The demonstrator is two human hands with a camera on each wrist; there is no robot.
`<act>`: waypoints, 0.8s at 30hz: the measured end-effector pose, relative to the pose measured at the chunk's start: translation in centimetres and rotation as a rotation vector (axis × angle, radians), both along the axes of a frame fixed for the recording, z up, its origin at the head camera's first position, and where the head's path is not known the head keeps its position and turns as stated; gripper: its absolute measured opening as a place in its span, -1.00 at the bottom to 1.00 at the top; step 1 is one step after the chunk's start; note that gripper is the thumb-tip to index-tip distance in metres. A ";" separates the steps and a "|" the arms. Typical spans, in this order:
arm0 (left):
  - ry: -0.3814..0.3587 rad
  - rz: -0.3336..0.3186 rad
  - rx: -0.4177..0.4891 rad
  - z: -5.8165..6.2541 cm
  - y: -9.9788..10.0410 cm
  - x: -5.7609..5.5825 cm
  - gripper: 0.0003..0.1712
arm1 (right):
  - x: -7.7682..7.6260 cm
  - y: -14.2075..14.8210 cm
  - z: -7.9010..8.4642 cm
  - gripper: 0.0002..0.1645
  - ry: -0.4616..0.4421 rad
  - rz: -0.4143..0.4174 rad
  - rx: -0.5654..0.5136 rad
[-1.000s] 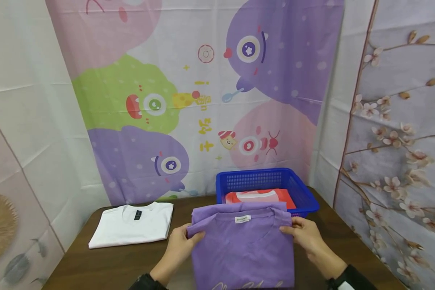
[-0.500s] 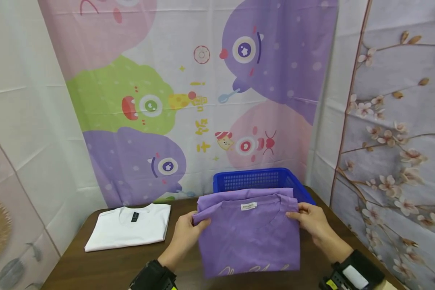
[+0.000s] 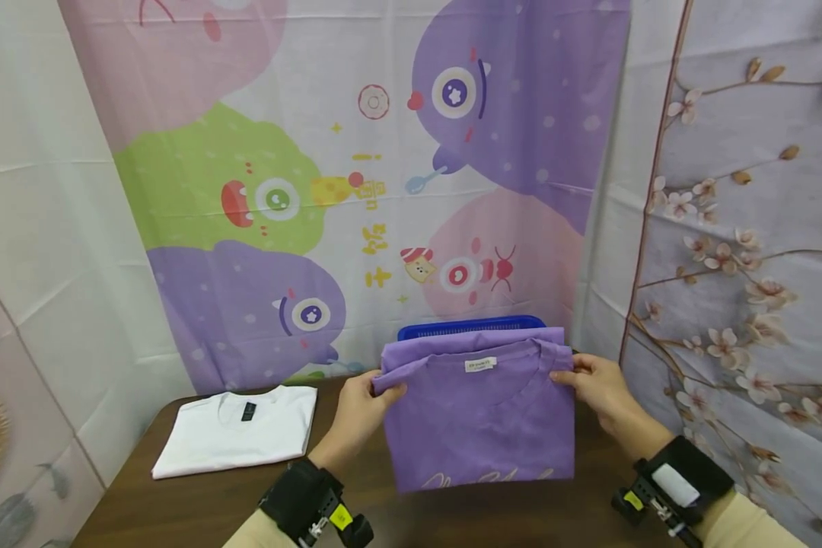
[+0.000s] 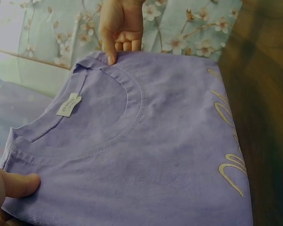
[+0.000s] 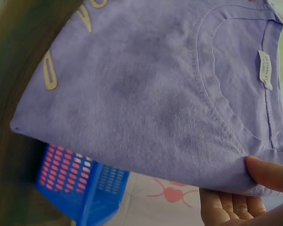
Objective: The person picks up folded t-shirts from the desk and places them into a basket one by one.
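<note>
A folded purple T-shirt [image 3: 479, 418] with a white neck label and pale script hangs between my hands, raised above the table. My left hand [image 3: 359, 415] pinches its upper left corner, thumb in front. At the upper right corner my right hand [image 3: 603, 392] pinches the cloth the same way. Behind the shirt stands a blue plastic basket [image 3: 473, 326], mostly hidden in the head view. The right wrist view shows the basket's slotted side [image 5: 63, 169], with something red showing through it.
A folded white T-shirt [image 3: 236, 430] with a black neck label lies on the left of the dark wooden table [image 3: 240, 506]. A cartoon-printed curtain [image 3: 383, 213] hangs behind the table, and a floral curtain [image 3: 747, 304] hangs at the right.
Both hands have lifted the purple T-shirt up and forward, clear of the table's front. It now covers most of the blue basket and the red item seen in it earlier.
</note>
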State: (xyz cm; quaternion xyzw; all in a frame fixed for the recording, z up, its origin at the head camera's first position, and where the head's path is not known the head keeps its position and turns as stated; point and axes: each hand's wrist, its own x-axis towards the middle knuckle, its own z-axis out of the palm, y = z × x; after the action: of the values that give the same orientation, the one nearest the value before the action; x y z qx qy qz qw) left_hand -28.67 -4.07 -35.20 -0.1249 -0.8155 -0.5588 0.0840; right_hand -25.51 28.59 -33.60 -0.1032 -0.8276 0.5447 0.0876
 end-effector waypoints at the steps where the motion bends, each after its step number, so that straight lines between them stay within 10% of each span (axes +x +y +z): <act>1: -0.003 0.000 -0.001 0.2 0.1 -0.2 -0.74 | -0.1 0.1 0.2 -0.52 0.006 0.004 -0.004; 24: 0.026 0.092 0.102 5.6 2.5 -4.3 -0.78 | -3.8 1.0 6.3 -0.48 0.096 -0.058 0.144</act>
State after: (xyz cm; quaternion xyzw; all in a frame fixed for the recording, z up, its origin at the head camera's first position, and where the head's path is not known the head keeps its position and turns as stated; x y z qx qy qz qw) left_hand -32.98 -1.59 -29.63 -0.0900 -0.7896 -0.5936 0.1266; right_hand -29.33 29.56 -27.34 -0.0943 -0.8562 0.4853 0.1501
